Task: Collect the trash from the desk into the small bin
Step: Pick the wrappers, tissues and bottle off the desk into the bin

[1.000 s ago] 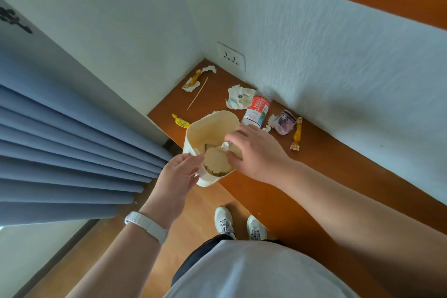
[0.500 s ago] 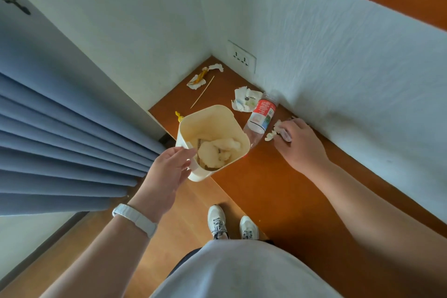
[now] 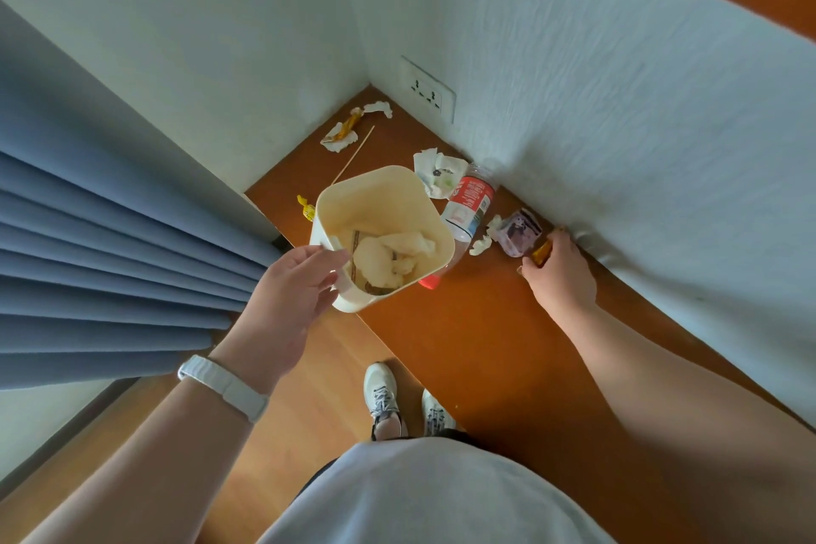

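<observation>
- My left hand point(image 3: 287, 300) grips the near rim of the small bin point(image 3: 382, 234), held over the desk's point(image 3: 485, 345) front edge; crumpled tissue lies inside it.
- My right hand point(image 3: 558, 274) pinches an orange wrapper point(image 3: 542, 251) by the desk's back edge.
- A plastic bottle point(image 3: 468, 208) lies just beside the bin, a purple wrapper point(image 3: 520, 232) between it and my right hand.
- More scraps sit near the desk's far corner, below the wall socket point(image 3: 427, 91).

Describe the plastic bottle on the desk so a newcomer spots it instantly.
Start at the cream bin that the left hand holds over the desk's edge. The plastic bottle lies right beside it, toward the wall. It alone is clear with a red-and-white label; its neighbours are crumpled paper and wrappers.
</observation>
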